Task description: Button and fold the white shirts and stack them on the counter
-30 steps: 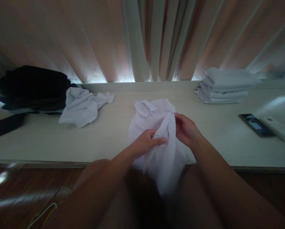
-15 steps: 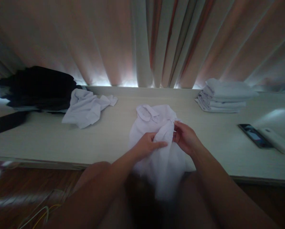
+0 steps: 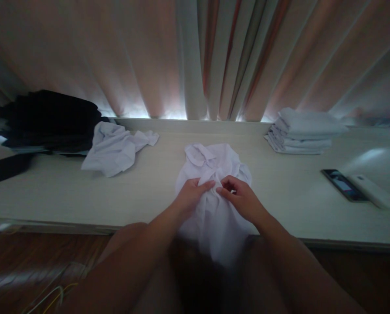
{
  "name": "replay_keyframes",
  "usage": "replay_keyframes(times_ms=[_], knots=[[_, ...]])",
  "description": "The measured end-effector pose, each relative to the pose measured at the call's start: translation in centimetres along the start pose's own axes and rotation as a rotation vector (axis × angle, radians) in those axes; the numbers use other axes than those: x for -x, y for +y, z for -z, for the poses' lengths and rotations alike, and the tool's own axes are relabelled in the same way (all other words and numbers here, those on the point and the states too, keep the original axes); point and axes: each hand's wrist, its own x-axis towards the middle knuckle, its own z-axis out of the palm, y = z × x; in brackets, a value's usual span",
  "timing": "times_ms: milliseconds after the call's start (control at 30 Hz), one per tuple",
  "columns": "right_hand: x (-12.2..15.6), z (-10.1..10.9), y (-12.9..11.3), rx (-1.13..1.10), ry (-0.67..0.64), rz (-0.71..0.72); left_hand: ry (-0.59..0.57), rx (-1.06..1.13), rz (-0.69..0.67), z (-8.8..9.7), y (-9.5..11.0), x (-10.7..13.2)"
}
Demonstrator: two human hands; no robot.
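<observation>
A white collared shirt (image 3: 225, 157) lies in front of me, its collar toward the curtain and its lower part hanging over the near edge onto my lap. My left hand (image 3: 191, 194) grips the front of the shirt, thumb on top and fingers beneath the cloth. Close beside it, my right hand (image 3: 239, 196) pinches the same front strip between thumb and fingertips. Whether a button sits in that pinch is too small to tell.
On the left are a black clothing stack (image 3: 51, 122) and a crumpled white garment (image 3: 113, 150). Folded white garments (image 3: 304, 133) are piled at the back right. A phone (image 3: 343, 185) and a white device (image 3: 373, 190) lie at the right. Curtains (image 3: 149, 56) hang behind.
My right hand has moved left and down from the shirt's right side to its middle, near my left hand. My left hand has shifted slightly left, and the cloth is bunched between both hands.
</observation>
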Motion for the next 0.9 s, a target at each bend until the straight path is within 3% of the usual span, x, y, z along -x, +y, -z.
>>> replay_keyframes(times_ms=[167,333,467,667,900], knots=[[-0.3,0.4,0.7,-0.186,0.001,-0.07,-0.03,-0.008,0.03,0.0,0.4,0.2],[-0.2,0.4,0.2,-0.334,-0.021,-0.14,0.019,-0.11,-0.045,0.0,0.1,0.0],[0.0,0.6,-0.3,-0.571,-0.011,-0.248,-0.049,-0.065,-0.087,0.4,0.4,-0.3],[0.3,1.2,-0.9,-0.838,-0.046,-0.32,-0.234,-0.048,-0.005,1.6,1.7,0.2],[0.5,1.1,-1.4,-0.803,-0.142,-0.326,-0.03,-0.117,-0.074,1.0,0.8,-0.3]])
